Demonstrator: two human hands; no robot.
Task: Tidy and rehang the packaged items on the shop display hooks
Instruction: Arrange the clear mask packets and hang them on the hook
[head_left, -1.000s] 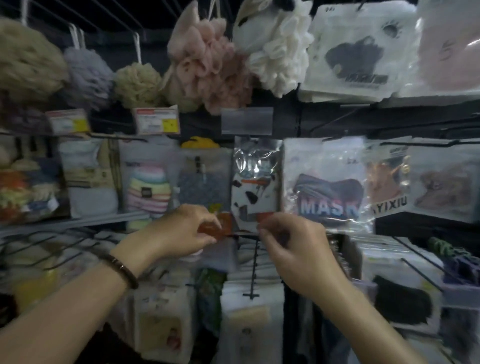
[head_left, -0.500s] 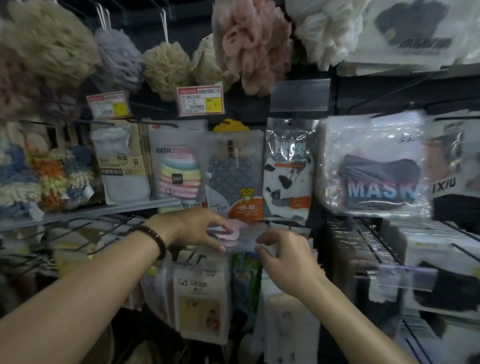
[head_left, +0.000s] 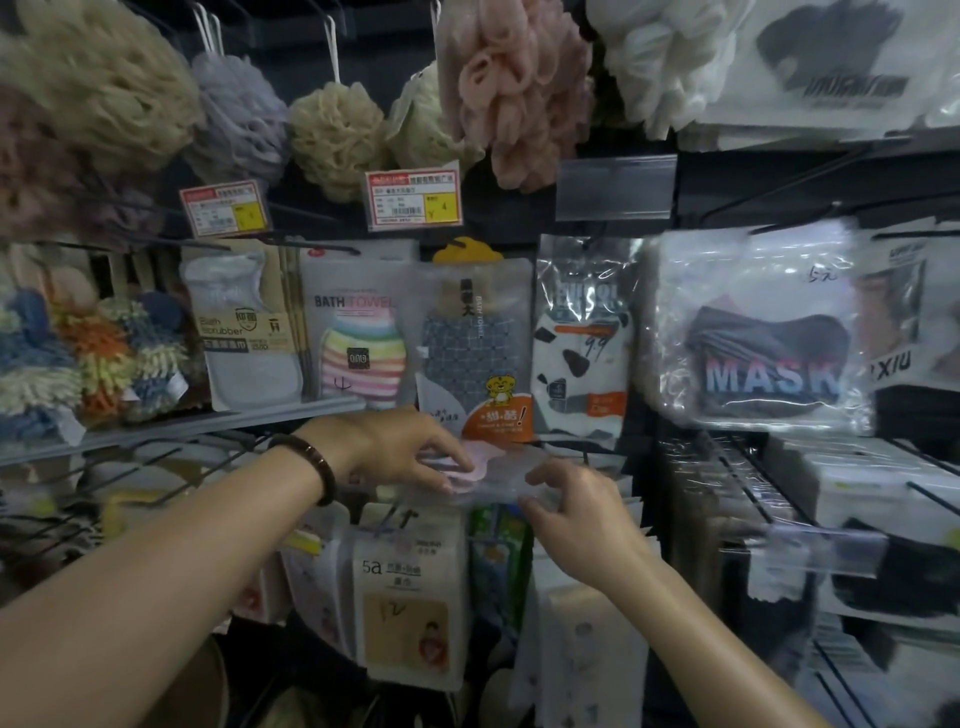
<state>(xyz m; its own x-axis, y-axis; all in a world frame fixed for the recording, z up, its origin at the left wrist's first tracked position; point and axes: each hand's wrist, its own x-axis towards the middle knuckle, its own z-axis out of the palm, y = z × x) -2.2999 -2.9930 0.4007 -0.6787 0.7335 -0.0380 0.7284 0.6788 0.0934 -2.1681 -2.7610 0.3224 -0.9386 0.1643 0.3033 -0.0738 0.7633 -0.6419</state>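
A clear plastic packet with a pink top (head_left: 496, 470) lies flat between my two hands at the middle of the shop display. My left hand (head_left: 410, 452), with a dark bead bracelet on the wrist, pinches the packet's pink left end. My right hand (head_left: 576, 512) grips its clear right end from below. Right behind the packet hang a blue checked bath towel pack with an orange tiger label (head_left: 475, 353) and a cow-print pack (head_left: 584, 343). The hook under the packet is hidden by my hands.
Bath sponges (head_left: 337, 135) hang along the top row above price tags (head_left: 413, 200). A MASK packet (head_left: 763, 332) hangs to the right. Black wire hooks (head_left: 753, 493) stick out at the lower right, and packs labelled 5a (head_left: 410, 592) hang below my hands.
The view has tilted down and closed in on the display. My hands have dropped below the tiger-label pack and now hold the pink-topped packet flat, both hands slightly apart.
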